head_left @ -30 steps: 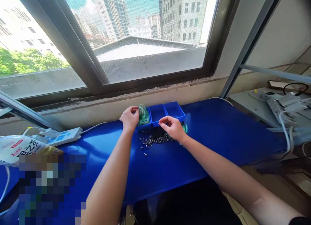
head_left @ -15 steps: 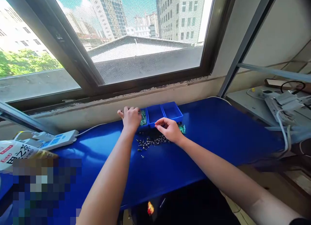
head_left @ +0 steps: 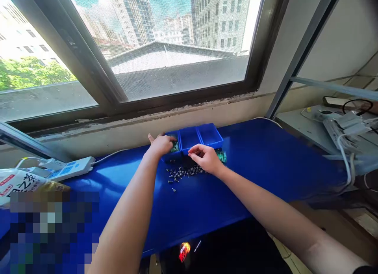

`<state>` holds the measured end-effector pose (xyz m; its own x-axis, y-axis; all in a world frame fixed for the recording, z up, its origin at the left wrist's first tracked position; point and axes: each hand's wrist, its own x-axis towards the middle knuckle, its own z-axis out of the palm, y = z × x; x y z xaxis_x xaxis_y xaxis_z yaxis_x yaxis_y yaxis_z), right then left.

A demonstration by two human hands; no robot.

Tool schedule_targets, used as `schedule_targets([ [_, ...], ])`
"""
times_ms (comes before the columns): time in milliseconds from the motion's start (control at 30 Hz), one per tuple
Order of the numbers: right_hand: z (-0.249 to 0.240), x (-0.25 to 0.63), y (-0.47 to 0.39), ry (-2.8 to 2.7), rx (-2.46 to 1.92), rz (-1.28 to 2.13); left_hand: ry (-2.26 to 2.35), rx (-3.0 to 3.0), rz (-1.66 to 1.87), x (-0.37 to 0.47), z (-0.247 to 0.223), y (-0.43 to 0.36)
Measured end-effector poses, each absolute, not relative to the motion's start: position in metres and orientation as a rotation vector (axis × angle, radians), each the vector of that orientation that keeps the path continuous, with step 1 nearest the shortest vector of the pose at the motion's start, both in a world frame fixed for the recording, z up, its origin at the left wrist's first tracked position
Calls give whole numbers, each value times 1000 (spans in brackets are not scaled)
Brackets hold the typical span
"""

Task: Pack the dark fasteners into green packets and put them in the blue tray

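My left hand (head_left: 161,144) is over the left blue bin (head_left: 167,155), thumb and fingers apart, the fingertips reaching inside. Small green circuit boards (head_left: 175,146) lie in that bin, partly covered by the hand. My right hand (head_left: 206,159) is held just in front of the bins, thumb and fingertips pinched together; whatever is between them is too small to make out. Below it, a pile of small dark and silver metal parts (head_left: 184,172) is scattered on the blue tabletop (head_left: 189,211). More green circuit boards (head_left: 222,156) lie beside my right wrist.
A middle bin (head_left: 189,138) and a right bin (head_left: 210,135) adjoin the left one. On the left are a white power strip (head_left: 75,168) and a printed bag (head_left: 23,185). Metal posts (head_left: 307,55) frame the table, with a window behind and a cable-strewn side surface at right.
My left hand has lowered and its fingers have moved right, into the left bin. The right hand keeps its pinch in nearly the same place.
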<state>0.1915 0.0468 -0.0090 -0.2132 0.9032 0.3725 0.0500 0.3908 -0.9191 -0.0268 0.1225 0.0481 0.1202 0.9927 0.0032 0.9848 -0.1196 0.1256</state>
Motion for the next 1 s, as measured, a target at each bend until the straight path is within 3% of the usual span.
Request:
schedule_targets([
  [300,0,199,49,-1644,-907,908,2002,2340,400,-33,40,118],
  [467,27,248,67,-1924,-1351,637,1986,2320,893,-35,31,100],
  [633,40,306,83,-2199,-1708,821,2008,2315,1505,-22,22,62],
  [833,34,310,81,-2348,-1743,871,1825,2450,1534,-8,24,30],
  [1000,34,297,74,-2403,-1760,687,1751,2479,1632,-16,15,20],
])
